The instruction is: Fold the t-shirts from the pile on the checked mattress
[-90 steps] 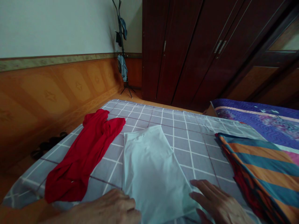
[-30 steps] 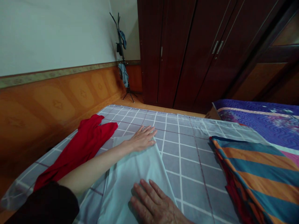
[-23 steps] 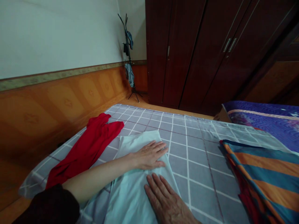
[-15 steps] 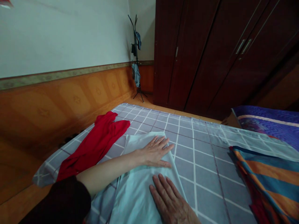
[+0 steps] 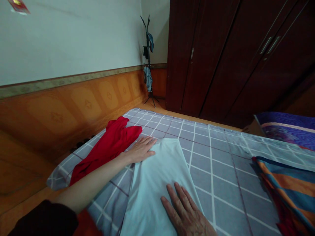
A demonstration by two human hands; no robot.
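A pale blue-white cloth (image 5: 157, 173) lies flat on the grey checked bed cover (image 5: 201, 154), with small wrinkles along its left side. My left hand (image 5: 142, 150) rests at the cloth's far left corner, fingers stretched out and palm down, holding nothing. Nearer to me, my right hand (image 5: 184, 209) lies over the right part of the cloth with its fingers spread. The near end of the cloth runs out of view at the bottom edge.
A crumpled red garment (image 5: 105, 147) lies left of the cloth. At the right are an orange and blue striped cloth (image 5: 290, 183) and purple bedding (image 5: 290, 126). Behind the bed stand a coat rack (image 5: 149, 62) and a dark red wardrobe (image 5: 209, 59).
My left hand has moved left across the cloth, from its far middle to its far left corner. My right hand stays on the cloth. The view has shifted slightly.
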